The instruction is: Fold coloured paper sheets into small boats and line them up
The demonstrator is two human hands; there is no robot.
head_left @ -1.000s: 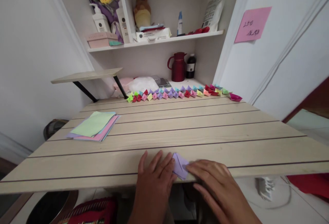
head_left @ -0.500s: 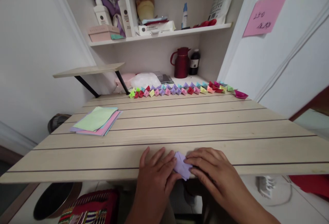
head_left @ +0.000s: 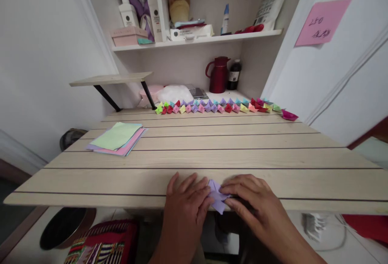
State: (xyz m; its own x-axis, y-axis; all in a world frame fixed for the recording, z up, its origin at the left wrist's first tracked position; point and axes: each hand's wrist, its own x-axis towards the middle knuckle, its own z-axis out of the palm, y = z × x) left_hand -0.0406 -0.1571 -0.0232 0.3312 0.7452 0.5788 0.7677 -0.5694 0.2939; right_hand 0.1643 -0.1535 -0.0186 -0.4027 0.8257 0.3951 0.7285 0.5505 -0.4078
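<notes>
A folded piece of purple paper (head_left: 217, 196) sits at the front edge of the table, between my two hands. My left hand (head_left: 189, 203) grips its left side with thumb and index finger, while the other fingers rest on the wood. On the right side, my right hand (head_left: 253, 199) pinches the paper between thumb and fingertips. The paper is partly covered by my fingers, and its lower point sticks out over the edge. Farther back stand rows of small folded paper boats (head_left: 209, 107) in many colours.
A stack of coloured paper sheets (head_left: 118, 138) lies at the left of the wooden table (head_left: 242, 136). A small raised shelf (head_left: 112, 79) stands at the back left. Behind the boats are a red jug (head_left: 218, 76) and a dark bottle (head_left: 234, 74). A pot (head_left: 67, 227) is on the floor.
The purple paper's shape has changed: its sides now spread outward between my fingers and a fold shows across it. The camera view has shifted slightly.
</notes>
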